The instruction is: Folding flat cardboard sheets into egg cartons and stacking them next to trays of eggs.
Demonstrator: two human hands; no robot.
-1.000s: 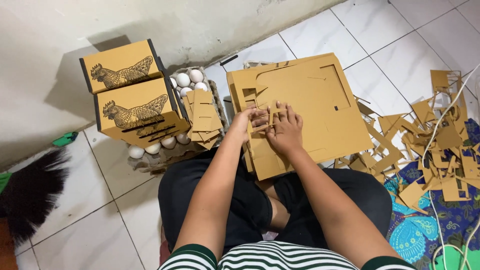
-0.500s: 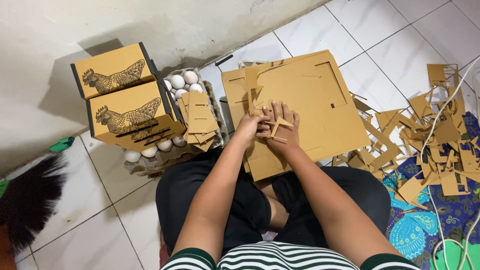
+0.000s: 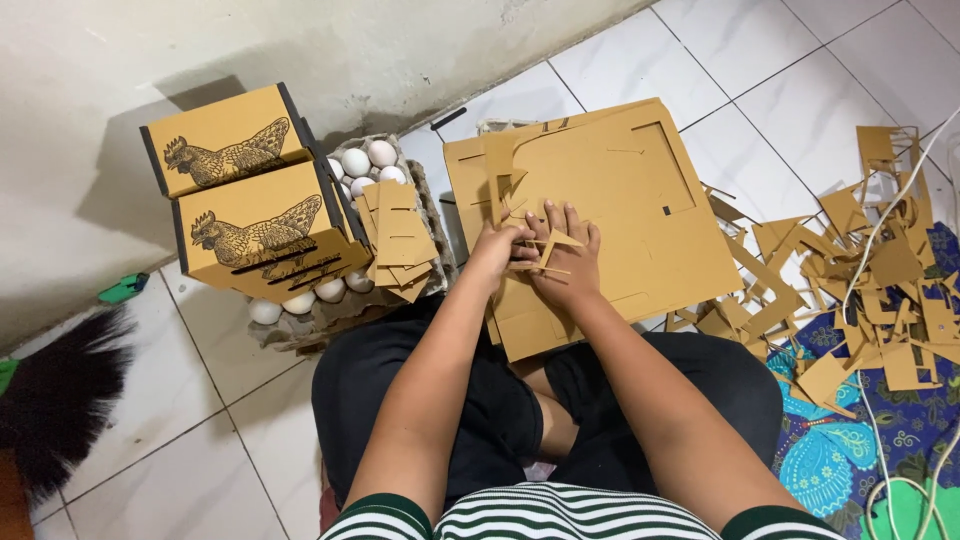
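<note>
A stack of die-cut brown cardboard sheets (image 3: 640, 210) lies on the floor in front of my knees. Both hands rest on its near left part. My left hand (image 3: 497, 250) and my right hand (image 3: 570, 255) pinch a thin strip-shaped cardboard offcut (image 3: 548, 256) that sticks up from the top sheet. The fingers of both hands are curled around this piece.
Two folded yellow-brown boxes with a hen print (image 3: 255, 190) stand on an egg tray (image 3: 300, 318) with white eggs (image 3: 358, 160). A small pile of cut cardboard pieces (image 3: 400, 238) lies on the tray. Many offcuts (image 3: 850, 290) litter the floor and patterned cloth at right. A white cable (image 3: 880, 330) and a black broom (image 3: 50, 400) are nearby.
The hands have pulled the strip-shaped offcut up and free of the top sheet; a second ago they pressed flat on the sheet. The view has shifted slightly.
</note>
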